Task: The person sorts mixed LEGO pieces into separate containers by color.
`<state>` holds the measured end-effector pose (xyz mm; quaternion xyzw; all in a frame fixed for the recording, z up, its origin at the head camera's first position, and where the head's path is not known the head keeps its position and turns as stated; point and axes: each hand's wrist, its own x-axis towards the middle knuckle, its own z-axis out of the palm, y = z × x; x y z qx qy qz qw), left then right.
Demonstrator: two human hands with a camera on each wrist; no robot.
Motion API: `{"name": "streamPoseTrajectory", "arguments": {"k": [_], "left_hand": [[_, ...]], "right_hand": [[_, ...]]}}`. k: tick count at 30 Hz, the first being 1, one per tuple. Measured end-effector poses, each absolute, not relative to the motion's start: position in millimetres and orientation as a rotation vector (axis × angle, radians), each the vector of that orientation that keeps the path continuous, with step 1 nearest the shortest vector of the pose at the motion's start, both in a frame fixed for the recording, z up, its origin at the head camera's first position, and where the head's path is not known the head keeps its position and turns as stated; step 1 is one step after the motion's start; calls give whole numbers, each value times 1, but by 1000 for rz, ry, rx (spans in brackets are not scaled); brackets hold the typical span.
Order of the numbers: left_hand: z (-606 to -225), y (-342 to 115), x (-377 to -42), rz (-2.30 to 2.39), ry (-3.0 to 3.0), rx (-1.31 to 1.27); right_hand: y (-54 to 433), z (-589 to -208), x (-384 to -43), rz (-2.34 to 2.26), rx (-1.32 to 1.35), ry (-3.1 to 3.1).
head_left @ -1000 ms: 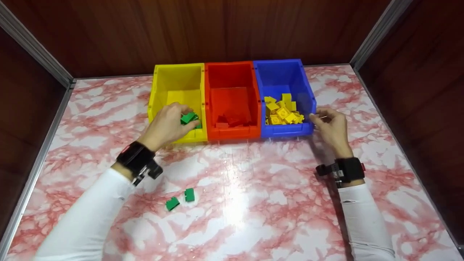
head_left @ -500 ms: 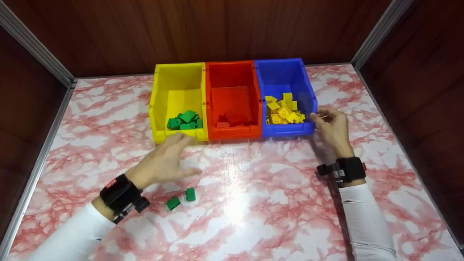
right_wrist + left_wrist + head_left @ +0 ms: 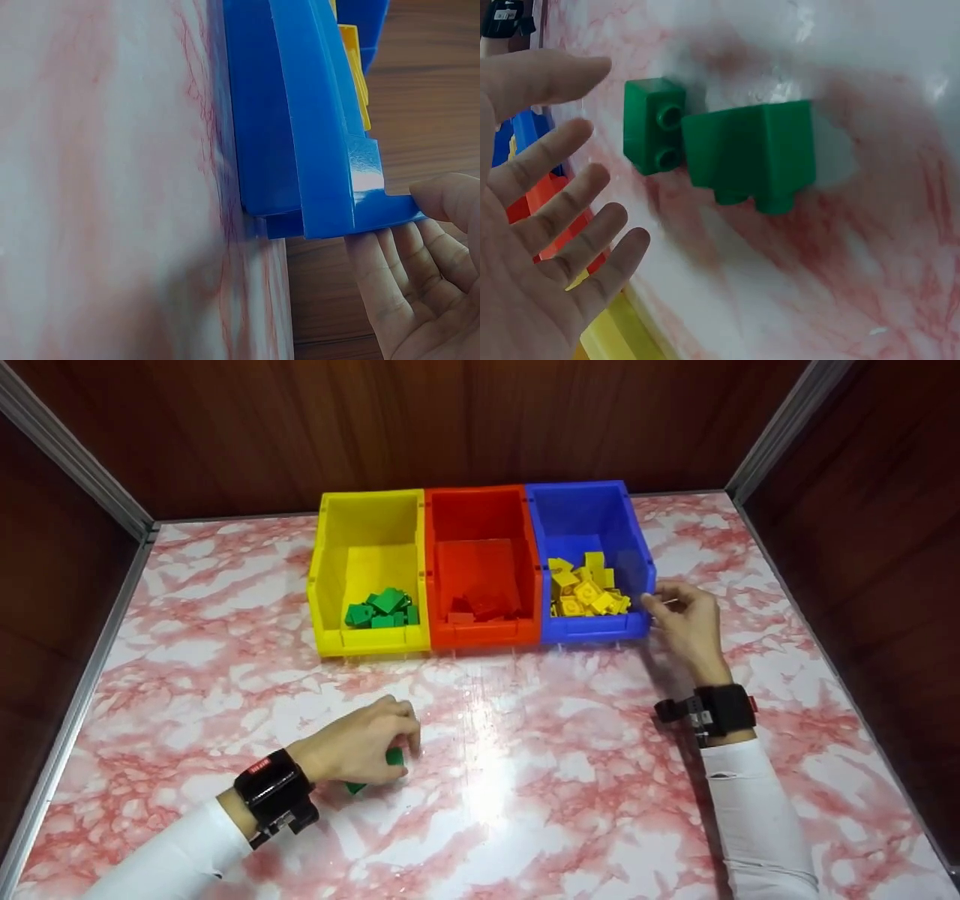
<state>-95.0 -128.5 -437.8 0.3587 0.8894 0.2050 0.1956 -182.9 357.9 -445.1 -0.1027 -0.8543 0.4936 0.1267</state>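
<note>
My left hand (image 3: 367, 742) is over two green toy building bricks on the marbled table. In the left wrist view its fingers are spread, the thumb apart from them, and a small gap separates them from the farther brick (image 3: 652, 124). The nearer brick (image 3: 750, 154) lies beside it, studs sideways; in the head view the hand partly covers both. My right hand (image 3: 686, 622) holds the side edge of the blue bin (image 3: 596, 628), thumb on top and fingers beneath, as the right wrist view shows. Yellow bricks (image 3: 589, 592) lie heaped in that bin.
A yellow bin (image 3: 375, 641) with several green bricks (image 3: 386, 607) and a red bin (image 3: 484, 636) with red bricks (image 3: 484, 609) stand in a row with the blue one. Dark wooden panels (image 3: 480, 420) enclose the table at the back and sides.
My left hand has left the yellow bin, where green bricks now lie, and come down toward me to the two bricks on the table. The right hand has stayed at the blue bin.
</note>
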Motion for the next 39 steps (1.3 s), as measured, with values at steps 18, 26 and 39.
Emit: {"name": "streamPoseTrajectory", "arguments": {"k": [18,26,39], "left_hand": [[-443,-124,-102,595,2435,1126],[-422,-118,-124,650,2491,1028],[-366,-125,-193,770,2670,892]], "right_hand": [[359,-445,-184,1431,-272,-2488],[359,-443,-182,1475,-320,-2498],[359,-445,-184,1427,-257,-2483]]}}
